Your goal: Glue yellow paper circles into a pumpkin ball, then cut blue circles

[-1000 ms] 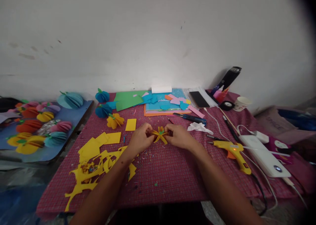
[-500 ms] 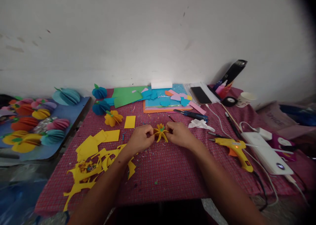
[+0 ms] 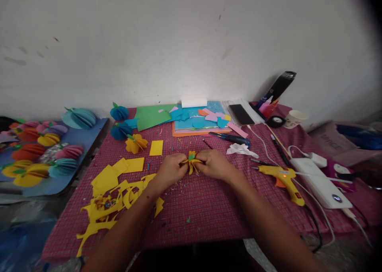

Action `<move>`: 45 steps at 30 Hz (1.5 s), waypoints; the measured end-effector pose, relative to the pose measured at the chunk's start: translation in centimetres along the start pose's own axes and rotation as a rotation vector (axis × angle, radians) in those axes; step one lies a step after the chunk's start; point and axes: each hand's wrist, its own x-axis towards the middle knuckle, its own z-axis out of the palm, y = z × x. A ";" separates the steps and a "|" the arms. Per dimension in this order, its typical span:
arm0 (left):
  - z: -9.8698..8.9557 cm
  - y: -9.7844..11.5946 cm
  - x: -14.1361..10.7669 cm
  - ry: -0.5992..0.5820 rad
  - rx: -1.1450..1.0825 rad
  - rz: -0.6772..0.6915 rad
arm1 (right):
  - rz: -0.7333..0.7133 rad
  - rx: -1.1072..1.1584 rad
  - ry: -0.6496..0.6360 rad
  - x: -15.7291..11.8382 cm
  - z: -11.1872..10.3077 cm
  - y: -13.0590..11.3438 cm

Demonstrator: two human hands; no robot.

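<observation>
Between my two hands, over the middle of the cloth, is a small yellow paper pumpkin [image 3: 191,159] with a green piece at its centre and its folds fanned out. My left hand [image 3: 171,168] pinches its left folds, and my right hand [image 3: 213,163] grips those on the right. The fingertips of both hands are partly hidden. Left of my left hand lie yellow paper squares [image 3: 105,179] and cut yellow scraps [image 3: 100,214]. A finished yellow paper pumpkin [image 3: 136,144] stands farther back on the left.
A yellow glue gun [image 3: 283,178] and a white power bank [image 3: 320,183] with cables lie at the right. Behind my hands are a blue cutter [image 3: 231,138], crumpled tissue [image 3: 239,149], coloured sheets [image 3: 155,116] and a phone [image 3: 241,115]. A blue board [image 3: 86,138] at left bears several paper pumpkins.
My hands have drawn slightly closer together, and the yellow pumpkin's folds are squeezed narrower between them. The whole view has shifted a little.
</observation>
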 end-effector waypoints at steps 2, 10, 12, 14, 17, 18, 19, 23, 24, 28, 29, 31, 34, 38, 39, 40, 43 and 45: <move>0.1 0.2 0.0 0.039 0.035 -0.005 | 0.026 -0.030 0.021 0.0 0.1 -0.2; -0.3 0.1 0.1 -0.049 0.088 -0.079 | 0.119 -0.095 -0.079 0.0 -0.4 -0.5; -0.4 -0.1 0.1 -0.070 0.090 -0.106 | 0.133 -0.114 -0.091 0.0 -0.3 -0.5; -0.4 -0.1 0.1 -0.076 0.088 -0.119 | 0.122 -0.119 -0.088 0.1 -0.2 -0.4; -0.5 -0.1 0.1 -0.075 0.084 -0.130 | 0.105 -0.113 -0.071 0.2 -0.1 -0.2; -0.6 0.0 0.2 -0.077 0.076 -0.133 | 0.110 -0.114 -0.063 0.2 -0.1 -0.1; -0.6 -0.1 0.2 -0.081 0.064 -0.134 | 0.120 -0.117 -0.055 0.2 -0.1 0.0; -0.9 -0.3 0.2 -0.103 0.035 -0.127 | 0.174 -0.124 -0.044 0.0 -0.4 0.2; -0.9 -0.4 0.2 -0.107 0.048 -0.127 | 0.180 -0.118 -0.046 0.0 -0.5 0.2; -0.9 -0.6 0.1 -0.113 0.103 -0.127 | 0.139 -0.071 -0.083 -0.1 -0.9 0.4; -0.9 -0.6 0.1 -0.111 0.106 -0.128 | 0.128 -0.068 -0.092 -0.1 -1.0 0.5; -0.9 -0.6 0.1 -0.113 0.102 -0.132 | 0.118 -0.061 -0.100 -0.1 -1.0 0.7; -0.9 -0.6 0.1 -0.127 0.084 -0.141 | 0.108 -0.013 -0.111 0.0 -1.0 0.9; -1.0 -0.5 0.1 -0.136 0.090 -0.134 | 0.096 0.010 -0.125 -0.2 -1.2 0.9; -1.1 -0.5 0.1 -0.137 0.091 -0.130 | 0.100 0.005 -0.116 -0.2 -1.3 0.8; -1.2 -0.4 0.1 -0.137 0.089 -0.127 | 0.106 -0.001 -0.105 -0.3 -1.3 0.7; -1.3 -0.1 0.1 -0.133 0.077 -0.128 | 0.106 -0.019 -0.104 -0.3 -1.4 0.7; -1.3 0.0 0.1 -0.121 0.082 -0.140 | 0.100 -0.026 -0.124 -0.3 -1.4 0.7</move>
